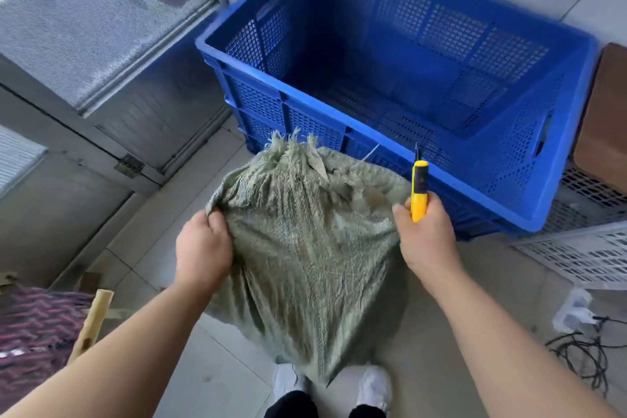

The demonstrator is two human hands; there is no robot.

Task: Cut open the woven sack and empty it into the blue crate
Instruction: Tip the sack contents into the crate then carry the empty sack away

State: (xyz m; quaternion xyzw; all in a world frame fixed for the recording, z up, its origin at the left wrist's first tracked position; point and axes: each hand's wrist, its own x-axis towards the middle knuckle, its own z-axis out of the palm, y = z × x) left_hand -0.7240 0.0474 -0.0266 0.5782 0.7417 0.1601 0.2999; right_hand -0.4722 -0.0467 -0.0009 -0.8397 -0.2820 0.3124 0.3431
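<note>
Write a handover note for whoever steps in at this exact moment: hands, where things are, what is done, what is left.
Left hand: shut on the left edge of the woven sack.
Right hand: shut on the yellow utility knife, blade out and pointing up, and pressed against the sack's right edge.
Sack: upright on the floor in front of the blue crate, top bunched and frayed; whether it is already cut is unclear.
Crate: nothing visible inside.
Left: open the sack if needed, lift, tip it into the crate. Mind the exposed blade.
</note>
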